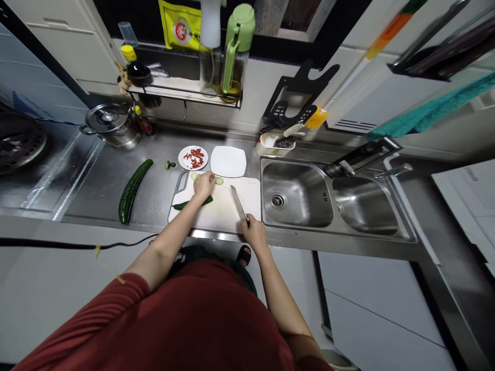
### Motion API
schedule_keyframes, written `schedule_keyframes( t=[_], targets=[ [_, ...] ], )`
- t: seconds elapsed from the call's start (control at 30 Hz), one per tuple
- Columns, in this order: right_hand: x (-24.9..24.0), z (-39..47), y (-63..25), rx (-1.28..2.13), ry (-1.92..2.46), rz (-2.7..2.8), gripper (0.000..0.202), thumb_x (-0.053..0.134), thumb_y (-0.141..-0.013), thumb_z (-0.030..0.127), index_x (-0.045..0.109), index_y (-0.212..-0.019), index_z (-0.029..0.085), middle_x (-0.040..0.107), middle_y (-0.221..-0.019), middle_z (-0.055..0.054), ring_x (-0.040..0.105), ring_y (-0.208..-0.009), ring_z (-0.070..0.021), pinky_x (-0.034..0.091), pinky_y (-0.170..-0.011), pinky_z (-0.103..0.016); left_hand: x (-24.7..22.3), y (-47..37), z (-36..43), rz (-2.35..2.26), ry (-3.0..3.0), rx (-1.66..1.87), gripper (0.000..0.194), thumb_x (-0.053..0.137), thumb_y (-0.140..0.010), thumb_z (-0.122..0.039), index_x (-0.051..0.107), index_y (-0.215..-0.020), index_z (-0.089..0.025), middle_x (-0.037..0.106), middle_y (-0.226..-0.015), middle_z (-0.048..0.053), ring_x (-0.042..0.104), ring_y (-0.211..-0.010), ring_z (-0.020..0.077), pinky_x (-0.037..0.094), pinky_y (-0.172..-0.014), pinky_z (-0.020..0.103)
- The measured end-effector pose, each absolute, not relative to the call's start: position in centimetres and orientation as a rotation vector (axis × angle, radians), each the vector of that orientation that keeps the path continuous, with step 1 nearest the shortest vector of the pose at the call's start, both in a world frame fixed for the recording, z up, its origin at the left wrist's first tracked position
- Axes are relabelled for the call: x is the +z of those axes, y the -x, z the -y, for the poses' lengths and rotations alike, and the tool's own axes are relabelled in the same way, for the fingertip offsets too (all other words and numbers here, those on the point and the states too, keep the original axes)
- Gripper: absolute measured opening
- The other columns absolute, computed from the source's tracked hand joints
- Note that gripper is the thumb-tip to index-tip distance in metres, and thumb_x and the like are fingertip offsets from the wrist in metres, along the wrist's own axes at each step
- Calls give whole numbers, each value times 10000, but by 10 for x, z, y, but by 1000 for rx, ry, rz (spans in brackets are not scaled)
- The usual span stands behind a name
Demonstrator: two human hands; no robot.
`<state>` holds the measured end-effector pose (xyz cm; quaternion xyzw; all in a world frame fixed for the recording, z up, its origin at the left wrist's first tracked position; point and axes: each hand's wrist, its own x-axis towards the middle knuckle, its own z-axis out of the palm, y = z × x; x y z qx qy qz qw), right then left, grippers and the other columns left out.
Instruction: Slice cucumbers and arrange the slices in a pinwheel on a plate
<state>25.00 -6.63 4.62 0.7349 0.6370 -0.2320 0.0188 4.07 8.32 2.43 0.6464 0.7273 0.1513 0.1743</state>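
On the white cutting board [228, 219], my left hand [204, 185] has its fingers bent together over the cucumber slices near the top edge; whatever is between the fingertips is too small to make out. My right hand [254, 230] grips the handle of a knife [238, 203], its blade angled up and left over the board's right part. A piece of cut cucumber [181, 206] lies partly under my left wrist. One slice [219, 181] rests just right of my left fingers. Behind the board are a white square plate [228, 161] and a round plate with chopped red bits [193, 157].
A whole cucumber [133, 191] lies on the steel counter at left, with small green ends [170, 165] nearby. A lidded pot [112, 126] stands behind. To the right is a double sink [297, 193]; a rack [185, 93] with bottles hangs above.
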Motion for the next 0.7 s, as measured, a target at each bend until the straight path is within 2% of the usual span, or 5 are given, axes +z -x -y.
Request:
schedule_keyframes(
  t=[0.17, 0.33, 0.4, 0.57, 0.7],
  targets=[
    [43, 63, -250, -712, -2257, -1960, 340, 336, -965, 335, 603, -1118, 191, 693, -922, -87, 616, -837, -192, 336, -679, -250, 31, -11, -49, -1927, -1788, 394, 252, 578, -816, -411, 649, -996, -250, 677, -995, 30, 589, -948, 191, 419, -812, 279],
    [40, 58, -248, -707, -2221, -1953, 332, 331, -966, 330, 609, -1072, 182, 687, -931, -88, 613, -839, -187, 329, -670, -250, 33, 9, -22, -1882, -1822, 190, 558, 670, -692, -581, 594, -1153, -275, 641, -1099, 53, 566, -1021, 239, 416, -859, 317],
    [40, 56, -246, -706, -2206, -1954, 330, 336, -965, 326, 608, -1080, 178, 685, -944, -91, 612, -856, -186, 335, -682, -248, 33, 13, -15, -1871, -1862, 91, 643, 724, -640, -550, 564, -1206, -289, 619, -1150, 62, 550, -1064, 265, 407, -889, 343],
    [41, 50, -243, -693, -2193, -1947, 332, 335, -965, 331, 607, -1081, 178, 684, -960, -101, 616, -887, -198, 349, -693, -255, 29, 17, -5, -1845, -1913, 70, 522, 701, -694, -371, 583, -1198, -312, 620, -1139, 48, 552, -1084, 254, 414, -904, 333],
    [39, 49, -243, -680, -2194, -1970, 340, 326, -966, 338, 605, -1086, 186, 687, -960, -101, 620, -894, -204, 356, -693, -260, 25, 22, -4, -1874, -1845, 168, 525, 695, -699, -388, 588, -1206, -310, 625, -1133, 40, 567, -1064, 238, 437, -875, 310]
  ],
)
